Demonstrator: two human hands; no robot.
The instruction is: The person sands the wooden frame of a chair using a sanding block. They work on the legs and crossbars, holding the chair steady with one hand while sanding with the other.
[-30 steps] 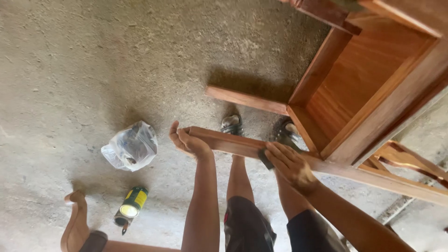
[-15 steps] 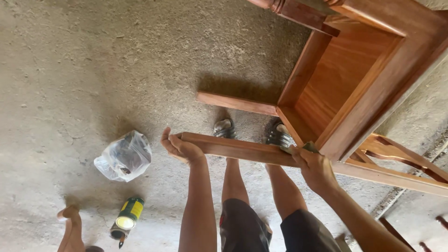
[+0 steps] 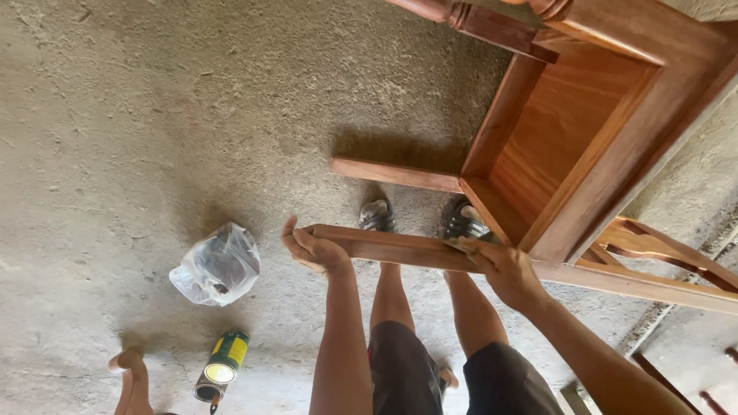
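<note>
1. Wooden rail [image 3: 400, 247] of an unfinished reddish furniture frame [image 3: 584, 146] runs left to right across the middle of the scene, above the concrete floor [image 3: 154, 115]; its right end joins the frame's boxy corner.
2. Judging by its look, the rail is stiff, smooth hardwood, firmly joined to a heavy frame, so it would not flex. The free left end and the stretch near the corner joint look like the surest places to hold.
3. Left hand [image 3: 314, 250] sits at the rail's free left end, palm cupped under it and fingers curled closed around the tip; the forearm reaches straight out from the body.
4. Right hand [image 3: 500, 269] lies on the rail just beside the frame corner, fingers pressed down and closed on a small pad-like piece [image 3: 461, 244] against the wood; what that piece is I cannot tell. The arm comes in at a slant from the lower right.
5. Two sandalled feet [image 3: 419, 219] stand just beyond the rail.
6. To the left on the floor lie a crumpled clear plastic bag [image 3: 217, 265] and, nearer, a small open tin can [image 3: 221, 365] with a green and yellow label; a curved wooden piece [image 3: 132, 376] shows at the near-left edge.
</note>
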